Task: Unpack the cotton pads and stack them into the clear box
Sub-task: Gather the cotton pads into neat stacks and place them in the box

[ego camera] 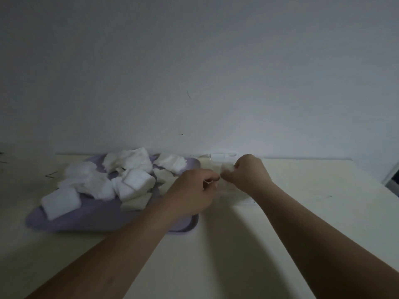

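Note:
A heap of white cotton pads (129, 178), some in wrappers, lies on a purple tray (86, 219) at the left of the cream table. The clear box (233, 193) stands to the right of the tray, mostly hidden behind my hands and hard to make out. My right hand (248, 173) grips a white cotton pad (227, 167) above the box. My left hand (194, 190) is curled beside it and pinches something thin at its fingertips, close to the pad; what it is stays unclear.
A small white object (224, 156) lies at the table's far edge against the wall. The grey wall rises right behind the table. The table's right edge runs near a dark gap (393, 180).

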Demonstrator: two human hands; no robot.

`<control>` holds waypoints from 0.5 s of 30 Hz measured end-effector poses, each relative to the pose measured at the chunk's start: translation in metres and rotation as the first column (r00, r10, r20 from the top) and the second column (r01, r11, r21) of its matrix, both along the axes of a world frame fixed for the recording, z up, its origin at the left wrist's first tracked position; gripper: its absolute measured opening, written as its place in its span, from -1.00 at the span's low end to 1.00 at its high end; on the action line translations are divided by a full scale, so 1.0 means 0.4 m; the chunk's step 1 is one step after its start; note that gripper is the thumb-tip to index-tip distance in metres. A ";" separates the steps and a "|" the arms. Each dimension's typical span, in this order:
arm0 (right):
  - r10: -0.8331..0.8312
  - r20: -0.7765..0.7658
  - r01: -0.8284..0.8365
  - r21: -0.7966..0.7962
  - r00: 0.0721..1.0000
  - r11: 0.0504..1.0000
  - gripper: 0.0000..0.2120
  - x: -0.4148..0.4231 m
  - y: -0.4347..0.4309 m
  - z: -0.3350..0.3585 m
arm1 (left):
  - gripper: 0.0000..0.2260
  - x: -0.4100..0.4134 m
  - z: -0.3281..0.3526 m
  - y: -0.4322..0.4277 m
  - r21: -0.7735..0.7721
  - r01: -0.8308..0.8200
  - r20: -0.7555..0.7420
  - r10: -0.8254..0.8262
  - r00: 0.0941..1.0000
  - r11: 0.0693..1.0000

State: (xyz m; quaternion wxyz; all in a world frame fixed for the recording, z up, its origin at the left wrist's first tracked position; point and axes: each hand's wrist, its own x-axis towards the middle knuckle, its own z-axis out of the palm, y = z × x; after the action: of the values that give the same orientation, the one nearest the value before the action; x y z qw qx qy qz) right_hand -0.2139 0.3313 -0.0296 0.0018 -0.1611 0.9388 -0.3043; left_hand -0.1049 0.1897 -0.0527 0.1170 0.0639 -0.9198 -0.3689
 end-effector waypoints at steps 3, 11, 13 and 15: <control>0.040 0.045 -0.039 -0.032 0.998 0.999 -0.50 0.003 -0.021 -0.001 | -0.89 -0.004 -0.015 0.001 0.068 -0.040 -0.053 0.043 0.998 0.997; 0.176 0.246 -0.134 -0.178 0.953 0.975 -0.79 -0.012 0.029 0.013 | -0.69 0.010 -0.027 0.000 0.018 -0.076 -0.007 0.076 0.997 0.997; 0.161 0.163 -0.135 -0.158 0.973 0.978 -0.72 -0.002 0.026 0.003 | -0.71 0.011 -0.029 0.006 0.023 -0.068 -0.011 0.068 0.998 0.997; 0.137 0.056 -0.128 -0.131 0.989 0.983 -0.73 0.007 0.016 -0.006 | -0.75 0.009 -0.035 0.012 0.016 -0.069 -0.027 0.069 0.997 0.997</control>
State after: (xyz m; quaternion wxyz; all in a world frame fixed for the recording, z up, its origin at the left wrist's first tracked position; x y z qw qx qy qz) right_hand -0.2111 0.3377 -0.0320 0.0421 -0.2132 0.9041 -0.3679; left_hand -0.1012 0.1947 -0.0667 0.1419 0.0915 -0.9125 -0.3726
